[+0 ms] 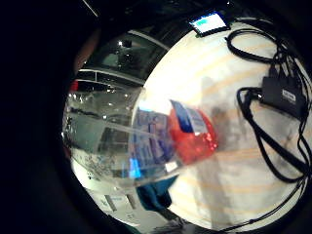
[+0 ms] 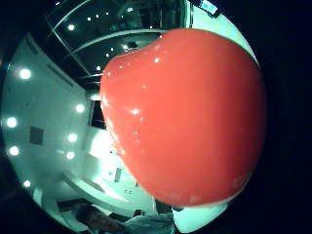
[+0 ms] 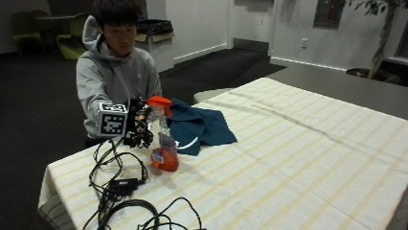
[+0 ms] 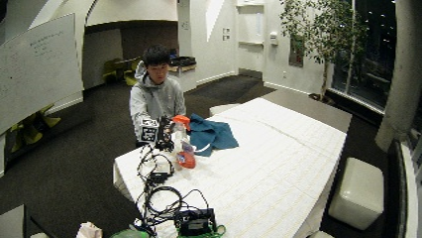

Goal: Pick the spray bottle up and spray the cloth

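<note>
**Bottle at the hand, cloth waiting just behind**

Outside view is showing the gloved right hand (image 3: 136, 125) at the neck of the spray bottle (image 3: 163, 139), its fingers seeming to be curling round the clear plastic just under the orange trigger head (image 3: 159, 103). The bottle is standing upright, or nearly so, on the striped tablecloth (image 3: 287, 143), with orange liquid pooling low in its clear body. The thumb-side palm view is filling with that smooth, rounded orange head. The dark blue cloth (image 3: 198, 125), soft and rumpled, is lying just behind the bottle.

The risk, as I judge it, is the slick neck slipping as the bottle is lifted, or the nozzle pointing away from the cloth. Black cables (image 3: 121, 191) are lying near the base and could be snagging it.
</note>
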